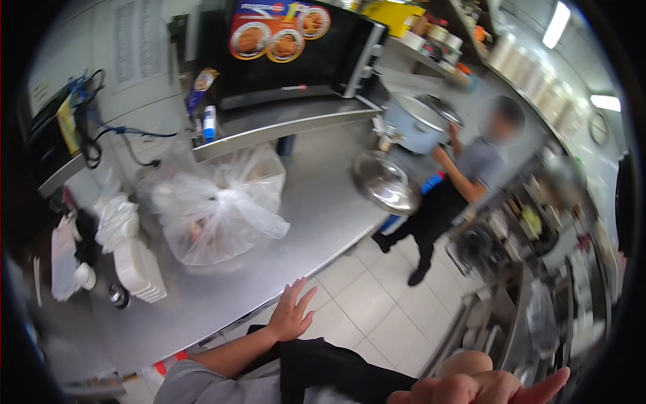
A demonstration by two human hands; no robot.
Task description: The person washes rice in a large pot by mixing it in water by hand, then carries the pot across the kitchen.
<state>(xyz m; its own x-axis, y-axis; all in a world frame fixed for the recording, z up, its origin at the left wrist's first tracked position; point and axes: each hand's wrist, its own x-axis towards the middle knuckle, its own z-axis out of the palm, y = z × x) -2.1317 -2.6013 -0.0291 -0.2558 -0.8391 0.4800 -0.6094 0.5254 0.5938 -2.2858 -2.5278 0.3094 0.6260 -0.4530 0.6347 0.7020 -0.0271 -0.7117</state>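
Note:
My left hand (293, 311) hovers beside the front edge of the steel counter (316, 202), fingers spread and holding nothing. My right hand (481, 389) is close to the camera at the bottom right, partly cut off by the frame. One of its digits stretches out to the right while the others look bent; I see nothing held in it. On the counter, beyond my left hand, sits a large clear plastic bag (208, 229) knotted at the top, its contents blurred. A stack of white foam containers (138, 269) lies left of the bag.
Farther along, a co-worker (464, 175) stands at a big metal pot (414, 124), one hand near its lid. A domed steel lid (387, 185) rests at the counter's far end. A black appliance (289, 67) stands on a raised shelf. Racks (491, 323) line the right, beyond the tiled floor (377, 303).

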